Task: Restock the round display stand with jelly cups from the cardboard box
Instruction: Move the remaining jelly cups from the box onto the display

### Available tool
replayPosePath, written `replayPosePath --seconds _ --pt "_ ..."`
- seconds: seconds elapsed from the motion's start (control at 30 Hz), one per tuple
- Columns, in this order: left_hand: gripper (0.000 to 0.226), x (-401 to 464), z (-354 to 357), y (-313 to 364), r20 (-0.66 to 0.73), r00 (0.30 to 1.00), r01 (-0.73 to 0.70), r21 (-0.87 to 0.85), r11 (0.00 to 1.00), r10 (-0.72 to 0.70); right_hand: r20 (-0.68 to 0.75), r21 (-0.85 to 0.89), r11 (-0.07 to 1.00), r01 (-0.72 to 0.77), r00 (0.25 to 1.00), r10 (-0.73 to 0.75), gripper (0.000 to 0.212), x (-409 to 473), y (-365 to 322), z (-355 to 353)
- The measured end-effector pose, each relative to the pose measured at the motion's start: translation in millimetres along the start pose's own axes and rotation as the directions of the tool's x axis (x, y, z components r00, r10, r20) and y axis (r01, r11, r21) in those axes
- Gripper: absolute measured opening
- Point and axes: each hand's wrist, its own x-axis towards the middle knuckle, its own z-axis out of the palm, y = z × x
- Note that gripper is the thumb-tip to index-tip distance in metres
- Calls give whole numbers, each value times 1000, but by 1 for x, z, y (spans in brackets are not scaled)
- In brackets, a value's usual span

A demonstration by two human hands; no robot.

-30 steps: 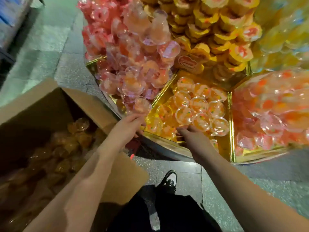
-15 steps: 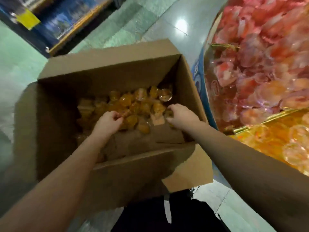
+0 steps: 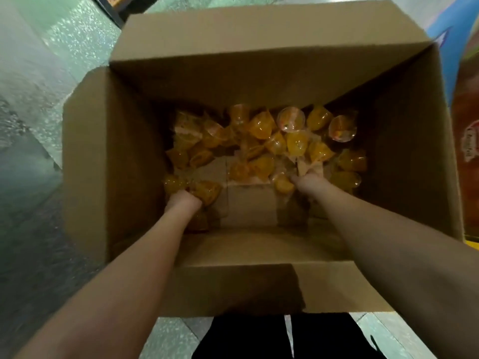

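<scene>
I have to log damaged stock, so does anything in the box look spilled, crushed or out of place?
Nothing stands out. The orange jelly cups lie loose and jumbled at the bottom of the cardboard box, with no visible leak. The left hand and right hand are reaching among them.

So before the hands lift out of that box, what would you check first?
1. Left hand has cups: ok, fingers curl into orange jelly cups.
2. Right hand has cups: ok, fingers dig into the pile.
3. Grip is firm: cannot tell, the fingertips are buried.
4. Cups remain in the cardboard box: ok, many lie along the far side.
5. Flaps clear of the arms: ok, all folded outward.
6. Room on the display stand: cannot tell, only its edge shows.
</scene>
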Motion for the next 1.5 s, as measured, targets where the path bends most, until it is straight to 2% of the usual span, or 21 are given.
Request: replayPosePath --seconds 0.07,0.1,0.17,0.27,0.37,0.5,0.6,0.67,0.73,0.87,0.97,1.03,1.1,1.2,1.27,1.33,1.43,1.5 --pt "53 9 3 -1 132 991 -6 85 996 -6 69 72 994 -82 995 77 78 10 -11 6" --pt "48 13 3 0 153 988 -13 150 989 -10 117 77 992 -99 989 90 74 16 -15 8" --pt "43 21 3 5 128 991 -14 279 960 -23 168 79 992 -94 983 80 65 25 -20 14" --pt "42 27 11 11 113 994 -51 483 874 -4 196 128 978 -162 971 136 67 33 -22 24" --pt "51 31 28 8 69 998 -46 585 809 7 199 183 970 -163 972 125 59 41 -20 31" --pt "57 25 39 6 41 996 -88 586 805 79 222 146 978 -146 969 112 55 44 -14 35" --pt "73 22 32 13 -30 991 -107 390 915 129 200 84 986 -146 972 127 58 45 -5 38" --pt "81 25 25 21 -70 987 -117 286 951 143 185 67 987 -147 974 133 58 45 -1 39" --pt "82 32 22 28 -39 977 -182 351 918 208 184 43 988 -151 973 141 58 46 2 40" --pt "73 48 27 32 117 948 -311 532 787 296 190 -43 988 -151 969 156 59 44 4 39" --pt "61 53 30 33 102 944 -319 516 795 313 201 -147 982 -120 968 148 51 41 7 35" --pt "59 46 27 36 95 946 -318 466 825 311 205 -184 978 -97 969 135 50 36 10 28" --pt "59 30 19 38 49 945 -321 342 883 324 212 -164 985 -60 973 94 57 28 17 17" --pt "64 -5 5 39 4 934 -357 -59 932 358 233 -10 999 47 971 -44 59 8 31 -10" --pt "66 -37 -2 43 26 930 -340 -315 886 367 249 141 981 136 954 -168 62 -15 42 -33" --pt "59 -75 -3 52 61 916 -319 -492 810 397 222 239 942 235 931 -289 65 -45 56 -58" --pt "47 -134 5 68 132 884 -272 -636 722 449 141 443 846 296 909 -392 69 -86 90 -85" --pt "46 -168 16 80 183 851 -259 -669 697 493 98 554 769 317 893 -439 79 -108 118 -97"
